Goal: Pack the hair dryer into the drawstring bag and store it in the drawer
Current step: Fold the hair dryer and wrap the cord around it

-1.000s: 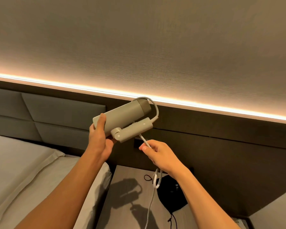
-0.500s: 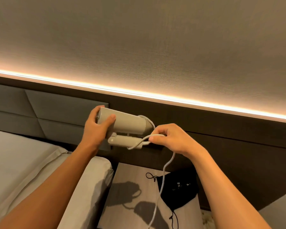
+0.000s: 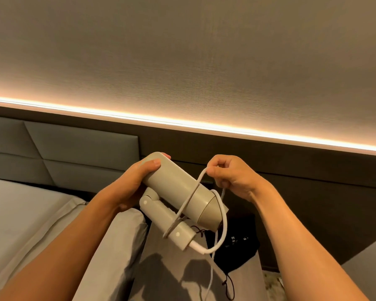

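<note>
Early stage: cord management, nothing packed.

- Hair dryer is in the air above the nightstand, handle folded against the barrel. Left hand is wrapped around the barrel's rear end, thumb on top, fingers curled behind.
- Right hand pinches the white power cord between thumb and forefinger, remaining fingers curled in. One loop of cord crosses the barrel and folded handle; the rest curves out of the handle end and trails down past the bottom of the frame. Plug end not visible.
- Judgement: wrapping is partly done, one turn or so on, with a good length of cord loose.

Left to do: finish the wrap, open the bag, insert the dryer, cinch the drawstring, open the drawer, stow it. No drawer is visible in this view, so I can't tell where it is or whether it's open.

Surroundings:
- Black drawstring bag lies flat on the nightstand, directly below the dryer, its cord ends on the tabletop beside it. Mouth looks closed; can't confirm.
- Bed with white pillow just left of the nightstand, padded headboard behind, LED strip along the wall.

Obstacles: both hands occupied, so the bag can't be opened until the cord is secured. Loose cord tail hangs near the bag's strings; possible snag.
</note>
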